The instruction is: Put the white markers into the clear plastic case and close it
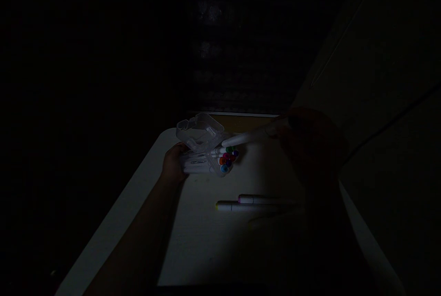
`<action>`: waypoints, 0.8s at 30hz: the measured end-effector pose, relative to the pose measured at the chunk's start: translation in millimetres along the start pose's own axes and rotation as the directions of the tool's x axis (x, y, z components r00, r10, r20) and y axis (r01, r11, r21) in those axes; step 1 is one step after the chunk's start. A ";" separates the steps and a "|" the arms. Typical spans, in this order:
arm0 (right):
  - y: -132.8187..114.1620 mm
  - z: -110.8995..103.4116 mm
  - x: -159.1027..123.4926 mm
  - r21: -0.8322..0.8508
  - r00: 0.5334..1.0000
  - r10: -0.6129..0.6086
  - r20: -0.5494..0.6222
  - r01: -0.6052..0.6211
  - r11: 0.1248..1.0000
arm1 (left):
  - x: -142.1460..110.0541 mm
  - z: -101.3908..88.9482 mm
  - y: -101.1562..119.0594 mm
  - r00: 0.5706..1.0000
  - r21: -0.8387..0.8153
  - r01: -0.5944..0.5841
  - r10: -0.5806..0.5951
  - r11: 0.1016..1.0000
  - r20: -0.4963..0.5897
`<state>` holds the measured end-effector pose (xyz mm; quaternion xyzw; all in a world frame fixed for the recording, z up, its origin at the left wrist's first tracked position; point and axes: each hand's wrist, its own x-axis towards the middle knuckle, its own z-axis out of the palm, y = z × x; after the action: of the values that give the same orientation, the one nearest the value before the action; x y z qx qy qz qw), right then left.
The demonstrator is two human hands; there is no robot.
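The scene is very dark. My left hand (173, 162) is wrapped round a clear plastic marker case (201, 149) with its lid flipped up; several markers with coloured end caps (228, 160) show at its open end. My right hand (306, 142) pinches a white marker (246, 137) whose far end sits at the mouth of the case. Two more white markers lie on the table nearer to me, one with a pink tip (263, 199) and one with a yellow tip (246, 206).
A white table (206, 245) runs from me toward a dark wall. A strip of brown surface (241, 122) shows beyond its far edge. A dark cable (389, 124) crosses the right side. Everything around is in shadow.
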<state>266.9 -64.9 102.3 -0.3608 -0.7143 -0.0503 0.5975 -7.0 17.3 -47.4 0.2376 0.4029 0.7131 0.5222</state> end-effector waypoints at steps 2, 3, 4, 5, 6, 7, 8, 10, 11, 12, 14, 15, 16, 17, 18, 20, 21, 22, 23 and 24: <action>1.1 1.7 0.1 0.003 1.000 -0.010 0.017 0.010 1.000 | 0.8 -0.2 -0.1 1.000 0.009 0.015 -0.016 1.000 0.027; 1.5 2.4 0.0 0.006 1.000 -0.012 0.029 0.012 1.000 | 1.0 -0.3 0.0 0.999 0.012 0.019 -0.019 1.000 0.037; 2.0 2.9 -0.2 0.011 0.999 -0.014 0.043 0.013 1.000 | 1.0 -0.3 0.2 0.999 0.014 0.020 -0.020 1.000 0.043; 2.4 3.3 -0.5 0.018 0.999 -0.015 0.052 0.014 1.000 | 0.8 -0.1 0.5 0.999 0.015 0.016 -0.017 1.000 0.045; 2.8 3.5 -0.8 0.026 0.998 -0.013 0.058 0.011 1.000 | 0.3 0.3 0.9 0.999 0.017 0.016 -0.017 1.000 0.046; 3.3 3.5 -1.0 0.031 0.998 -0.012 0.061 0.010 0.999 | -0.4 0.8 1.4 0.999 0.021 0.017 -0.018 1.000 0.042; 3.9 3.3 -1.2 0.035 0.998 -0.015 0.063 0.013 0.999 | -1.4 1.5 2.0 0.999 0.025 0.014 -0.015 1.000 0.039; 5.2 2.9 -1.5 0.039 0.997 -0.016 0.072 0.014 0.999 | -3.5 3.0 3.3 1.000 0.034 0.006 -0.006 0.999 0.027; 5.8 2.9 -1.5 0.042 0.996 -0.014 0.089 0.010 0.999 | -4.5 3.5 3.9 1.000 0.040 0.004 -0.005 0.999 0.019; 6.3 3.1 -1.6 0.043 0.993 -0.010 0.116 0.005 0.999 | -5.2 3.9 4.3 1.000 0.048 0.000 -0.001 0.999 0.011; 7.5 4.5 -1.9 0.041 0.986 0.010 0.166 -0.017 0.999 | -5.8 3.9 4.5 1.000 0.065 -0.016 0.016 0.998 -0.007; 8.2 5.9 -2.2 0.039 0.983 0.020 0.180 -0.028 0.999 | -5.7 3.6 4.3 1.000 0.067 -0.021 0.021 0.998 -0.011; 9.1 7.9 -2.7 0.044 0.983 0.027 0.184 -0.035 0.998 | -5.6 3.4 3.9 1.000 0.064 -0.021 0.021 0.998 -0.008; 10.2 10.2 -3.4 0.054 0.983 0.036 0.179 -0.047 0.997 | -5.3 3.3 3.5 1.000 0.055 -0.016 0.016 0.998 -0.002; 11.6 12.9 -4.2 0.070 0.984 0.049 0.169 -0.061 0.996 | -5.1 3.4 3.2 1.000 0.042 -0.006 0.006 0.999 0.009; 15.1 18.8 -6.1 0.110 0.985 0.066 0.161 -0.084 0.990 | -5.0 4.1 3.1 0.999 0.022 0.022 -0.022 1.000 0.025; 17.2 21.6 -7.0 0.122 0.984 0.067 0.167 -0.088 0.989 | -5.2 4.6 3.4 0.999 0.015 0.028 -0.029 0.999 0.023; 19.5 24.2 -7.7 0.125 0.981 0.069 0.179 -0.092 0.988 | -5.4 5.2 3.8 0.999 0.012 0.031 -0.032 0.999 0.015; 21.8 26.4 -8.3 0.123 0.979 0.071 0.193 -0.096 0.988 | -5.7 5.7 4.4 0.999 0.011 0.034 -0.034 0.999 0.005; 24.0 28.1 -8.7 0.121 0.975 0.068 0.210 -0.095 0.988 | -6.0 6.3 5.0 0.999 0.013 0.037 -0.037 0.999 -0.004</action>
<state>257.9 -37.1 78.1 -0.3534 -0.7585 0.0588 0.5444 -3.0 13.0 -39.2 0.2321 0.4128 0.7013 0.5329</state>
